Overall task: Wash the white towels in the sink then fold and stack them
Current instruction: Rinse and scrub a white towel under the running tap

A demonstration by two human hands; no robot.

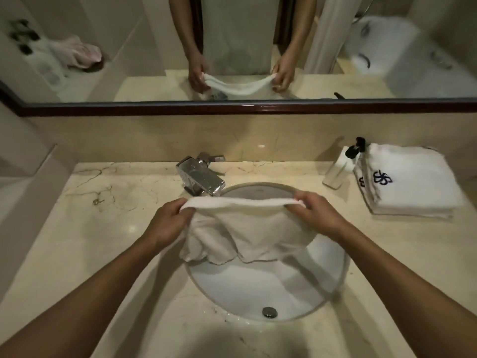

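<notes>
our left hand [167, 223] and right hand [318, 215] each pinch an upper corner of one white towel [245, 233], fingers curled over its rolled top edge. the towel looks limp and crumpled, stretched between our hands and hanging over the white sink [258, 288], just in front of the chrome faucet [201, 178]. to the right on the marble counter [77, 241] sits one stack of folded towels [410, 182] with dark monograms, touching one pump bottle [343, 166].
</notes>
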